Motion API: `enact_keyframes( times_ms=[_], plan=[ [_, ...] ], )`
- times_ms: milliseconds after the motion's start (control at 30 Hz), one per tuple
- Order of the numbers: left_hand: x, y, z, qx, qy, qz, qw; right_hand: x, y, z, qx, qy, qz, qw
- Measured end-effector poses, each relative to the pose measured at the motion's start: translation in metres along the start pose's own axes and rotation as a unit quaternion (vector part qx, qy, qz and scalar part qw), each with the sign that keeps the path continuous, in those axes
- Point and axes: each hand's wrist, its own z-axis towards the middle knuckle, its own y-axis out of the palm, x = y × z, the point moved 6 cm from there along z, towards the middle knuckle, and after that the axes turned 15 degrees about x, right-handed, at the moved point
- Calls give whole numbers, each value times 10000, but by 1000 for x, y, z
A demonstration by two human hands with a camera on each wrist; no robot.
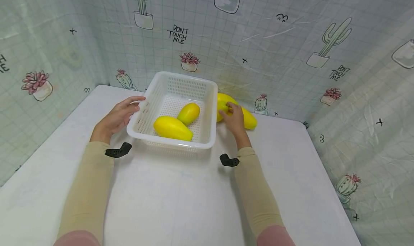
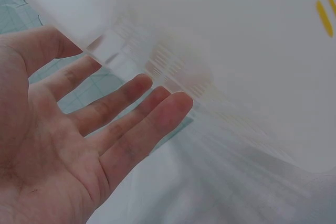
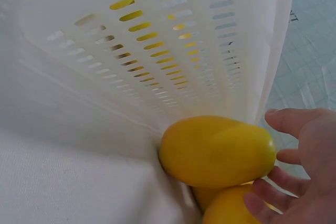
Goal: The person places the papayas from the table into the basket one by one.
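head view, right grip (image 1: pixel 236 121) touching fruit (image 1: pixel 221 106)

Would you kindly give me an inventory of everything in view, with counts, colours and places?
Basket: one, white, on the far part of the table
Larger fruit: one, yellow, inside the basket
Smaller fruit: one, yellow, inside, just beyond the larger
Upper outer fruit: one, yellow, right of the basket
Other outer fruit: at least one, yellow, partly hidden, count unclear, right of the basket
Table: one, white, in front of the cloth
Cloth: count unclear, pale, plant-printed, around the table
Black devices: two, at the wrists
Sleeves: two, beige and pink, on the arms
Left hand: one, bare, at the basket's left side
Right hand: one, bare, at the upper outer fruit
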Motion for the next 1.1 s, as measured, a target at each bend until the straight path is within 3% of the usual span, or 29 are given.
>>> enact_keyframes(
  times_ms=[567, 1100],
  plan=[
    [0, 0, 0, 49, -13, 54, 10000, 2, -1, -1, 318, -30, -22, 9995],
    [0, 0, 1, 92, -56, 110, 9999, -1, 3, -6, 111, -12, -215, 9997]
  ],
)
